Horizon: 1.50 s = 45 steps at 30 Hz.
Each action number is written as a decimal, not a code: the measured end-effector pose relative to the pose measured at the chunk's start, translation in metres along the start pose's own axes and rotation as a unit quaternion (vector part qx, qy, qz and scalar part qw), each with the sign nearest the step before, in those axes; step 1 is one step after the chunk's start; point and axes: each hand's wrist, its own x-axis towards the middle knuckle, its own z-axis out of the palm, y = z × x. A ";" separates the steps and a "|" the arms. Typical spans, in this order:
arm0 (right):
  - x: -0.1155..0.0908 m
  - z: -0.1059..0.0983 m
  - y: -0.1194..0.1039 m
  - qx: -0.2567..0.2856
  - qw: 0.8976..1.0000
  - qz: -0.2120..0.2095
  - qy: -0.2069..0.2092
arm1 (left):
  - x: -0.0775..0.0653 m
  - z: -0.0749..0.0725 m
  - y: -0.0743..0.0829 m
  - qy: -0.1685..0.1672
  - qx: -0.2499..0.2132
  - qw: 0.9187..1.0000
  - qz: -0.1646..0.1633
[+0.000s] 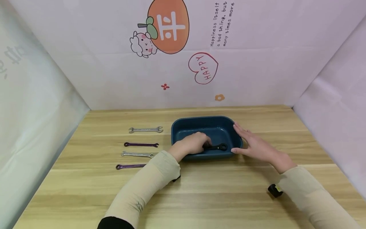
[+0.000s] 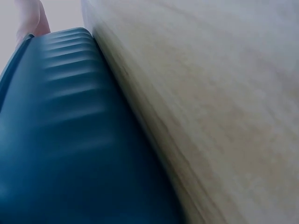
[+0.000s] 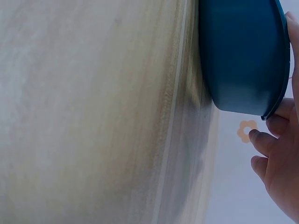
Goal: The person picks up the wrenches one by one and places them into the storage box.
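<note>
My left hand (image 1: 194,142) reaches over the front rim into a dark blue plastic bin (image 1: 197,121), its fingers curled round one end of a black wrench (image 1: 218,147). The wrench's ring end points right, low inside the bin; the gripped end is hidden by the fingers. At the bin's right end, my right hand (image 1: 255,146) rests against the rim with fingers extended and thumb spread toward the front corner. The right wrist view shows those fingertips at the rim of the bin (image 3: 245,60). In the left wrist view, the bin's ribbed outer wall (image 2: 70,112) fills the left side.
Left of the bin lie a silver open-end wrench (image 1: 145,129), a purple wrench (image 1: 141,144), a silver combination wrench (image 1: 137,154) and another purple wrench (image 1: 130,166), partly behind the left sleeve. A white printed cloth (image 1: 114,79) rises behind the wooden table (image 1: 217,197).
</note>
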 end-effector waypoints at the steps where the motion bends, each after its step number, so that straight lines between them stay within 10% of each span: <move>1: 0.000 -0.001 0.000 0.002 1.000 0.000 0.002 | 0.000 -0.001 0.000 0.001 0.000 1.000 0.000; 45: 0.000 -0.001 0.001 -0.004 1.000 -0.010 0.000 | -0.038 -0.043 -0.005 0.097 -0.040 0.994 0.039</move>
